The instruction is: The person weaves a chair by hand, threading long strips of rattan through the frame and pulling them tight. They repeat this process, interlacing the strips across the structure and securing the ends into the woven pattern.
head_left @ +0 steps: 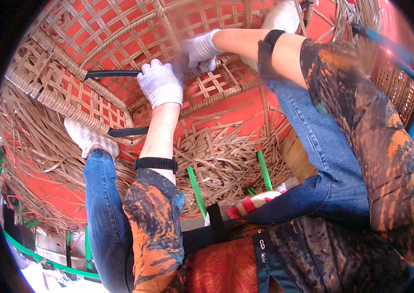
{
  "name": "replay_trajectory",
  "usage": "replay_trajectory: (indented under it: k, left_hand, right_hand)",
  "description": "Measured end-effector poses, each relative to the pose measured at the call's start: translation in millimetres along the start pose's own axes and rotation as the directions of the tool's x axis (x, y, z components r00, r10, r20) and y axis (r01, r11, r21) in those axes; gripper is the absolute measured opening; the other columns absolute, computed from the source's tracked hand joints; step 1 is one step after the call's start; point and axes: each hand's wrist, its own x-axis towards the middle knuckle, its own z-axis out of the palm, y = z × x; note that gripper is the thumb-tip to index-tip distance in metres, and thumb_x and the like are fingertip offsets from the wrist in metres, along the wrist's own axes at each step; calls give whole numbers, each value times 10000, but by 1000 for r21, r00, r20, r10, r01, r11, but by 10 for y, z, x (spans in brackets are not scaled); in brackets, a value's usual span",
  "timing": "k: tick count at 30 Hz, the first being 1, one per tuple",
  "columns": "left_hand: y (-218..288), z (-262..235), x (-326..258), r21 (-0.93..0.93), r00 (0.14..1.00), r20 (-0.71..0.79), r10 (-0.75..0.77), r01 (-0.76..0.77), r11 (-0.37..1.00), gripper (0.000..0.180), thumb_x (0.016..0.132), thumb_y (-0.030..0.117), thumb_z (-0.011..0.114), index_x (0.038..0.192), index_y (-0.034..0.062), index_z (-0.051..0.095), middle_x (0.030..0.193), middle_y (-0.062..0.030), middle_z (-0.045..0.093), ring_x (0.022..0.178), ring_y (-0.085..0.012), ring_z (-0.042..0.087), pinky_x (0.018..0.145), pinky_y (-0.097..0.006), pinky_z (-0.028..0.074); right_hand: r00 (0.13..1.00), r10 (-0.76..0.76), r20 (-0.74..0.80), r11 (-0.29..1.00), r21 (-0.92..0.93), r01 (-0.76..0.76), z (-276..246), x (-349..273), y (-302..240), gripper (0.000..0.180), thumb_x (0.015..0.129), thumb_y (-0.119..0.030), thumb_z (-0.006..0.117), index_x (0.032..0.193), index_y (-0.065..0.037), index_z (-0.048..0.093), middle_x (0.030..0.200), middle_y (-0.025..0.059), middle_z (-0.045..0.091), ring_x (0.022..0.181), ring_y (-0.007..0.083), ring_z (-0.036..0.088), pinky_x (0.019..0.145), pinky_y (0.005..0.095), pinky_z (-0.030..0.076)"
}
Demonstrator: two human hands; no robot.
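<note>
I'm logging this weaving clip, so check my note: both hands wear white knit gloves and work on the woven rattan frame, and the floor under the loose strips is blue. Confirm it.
One detail is wrong: the floor under the loose strips is red, not blue, as the head view shows. The rest stands: the left hand and right hand both wear white knit gloves and work on the woven rattan frame.

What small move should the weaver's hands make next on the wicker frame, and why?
Probably the right hand should pull its strand snug through the lattice while the left hand keeps bracing the rim. Both gloved hands sit close together at the woven edge, the right one blurred, and loose strands lie below.
</note>
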Motion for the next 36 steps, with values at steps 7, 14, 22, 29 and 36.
replay_trajectory:
  k: [7,14,22,29,36]
  left_hand:
    - [-116,-190,50,-40,984,168,61,-55,998,209,765,312,683,925,180,709,980,-87,628,988,-284,570,844,-421,470]
    - [-135,-174,84,-152,980,169,109,-83,985,196,803,267,644,965,170,697,987,-110,634,961,-301,588,862,-425,479]
    - [-65,-127,19,-143,988,133,73,-54,988,231,804,228,628,1019,166,682,990,-106,634,968,-301,589,857,-422,485]
    - [-31,-98,39,-142,985,139,103,-83,986,218,798,206,623,1003,155,680,976,-106,633,954,-292,598,845,-420,496]
    - [-48,-116,35,-49,984,157,80,-73,996,163,820,174,584,949,135,677,966,-112,638,955,-282,606,801,-417,517]
  right_hand:
    - [995,27,-96,912,-406,-64,132,-169,-231,142,813,-100,548,860,10,623,648,93,609,478,201,567,400,333,474]
    - [946,-236,-221,635,-772,-22,203,-111,-119,260,812,-237,651,1021,-83,672,922,145,687,852,296,666,722,409,533]
    - [926,-209,-315,680,-727,-94,238,-89,-108,329,788,-273,670,1069,-103,666,1012,146,671,954,313,638,830,401,499]
    - [941,-226,-252,674,-738,-35,174,-4,-20,324,784,-280,665,1045,-88,674,1006,155,670,944,323,637,824,407,497]
    - [922,-215,-323,693,-716,-90,249,-106,-129,297,782,-267,661,1022,-94,687,1004,146,674,961,316,637,826,408,498]
